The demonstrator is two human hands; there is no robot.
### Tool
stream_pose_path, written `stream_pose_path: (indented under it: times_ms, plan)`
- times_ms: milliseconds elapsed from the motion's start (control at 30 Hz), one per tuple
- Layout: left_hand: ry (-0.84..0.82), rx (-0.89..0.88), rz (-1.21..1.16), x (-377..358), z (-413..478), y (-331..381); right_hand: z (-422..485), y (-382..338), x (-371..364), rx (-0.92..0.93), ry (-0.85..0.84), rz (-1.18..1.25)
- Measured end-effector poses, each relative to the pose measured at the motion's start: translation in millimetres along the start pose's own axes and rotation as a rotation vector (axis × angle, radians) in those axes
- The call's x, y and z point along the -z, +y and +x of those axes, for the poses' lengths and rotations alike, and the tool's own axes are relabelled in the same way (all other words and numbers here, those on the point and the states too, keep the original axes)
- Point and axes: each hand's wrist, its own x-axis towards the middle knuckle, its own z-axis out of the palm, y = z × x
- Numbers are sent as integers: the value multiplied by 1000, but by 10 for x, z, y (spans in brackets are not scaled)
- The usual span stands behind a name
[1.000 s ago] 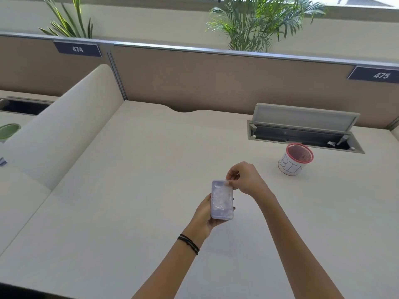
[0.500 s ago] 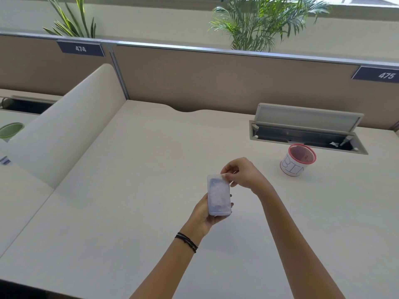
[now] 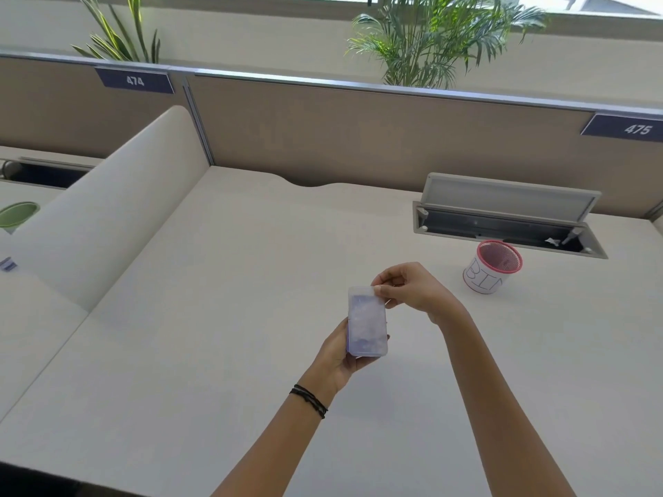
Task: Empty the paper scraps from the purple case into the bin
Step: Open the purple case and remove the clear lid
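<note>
A small purple case (image 3: pixel 367 322) with a clear lid is held above the desk, white paper scraps showing through the lid. My left hand (image 3: pixel 335 356) cradles it from below and behind. My right hand (image 3: pixel 412 290) pinches the lid's far top corner with thumb and fingers. The bin (image 3: pixel 493 269), a small mesh cup with a pink rim and a white label reading "BIN", stands on the desk to the right and beyond the hands, apart from them.
The pale desk (image 3: pixel 215 317) spreads around the hands. An open cable hatch (image 3: pixel 509 213) lies just behind the bin. A curved divider (image 3: pixel 107 209) walls the left side, with a green bowl (image 3: pixel 16 215) beyond it. A brown partition (image 3: pixel 358 130) closes the back.
The case has tipped slightly more upright and shifted a little left. My right hand's fingers have settled on the lid's top corner.
</note>
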Motion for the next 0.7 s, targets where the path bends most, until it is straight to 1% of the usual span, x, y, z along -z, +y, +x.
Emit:
stream_pose_path:
  times_ms: [167,267,367,500,700]
  plan:
    - [5,-3,-18,30,-1,-31,-93,-2,3,90,73,75]
    - [1,-10,-22,62,5,-65,-210,9,-41,236,183,132]
    - [39,-21,-24,130,31,-74,-359,38,-115,375,239,137]
    - [70,-31,-4,220,54,2,-584,128,-231,472,211,94]
    - [32,-18,11,459,119,157,-811,547,-722,670,139,-96]
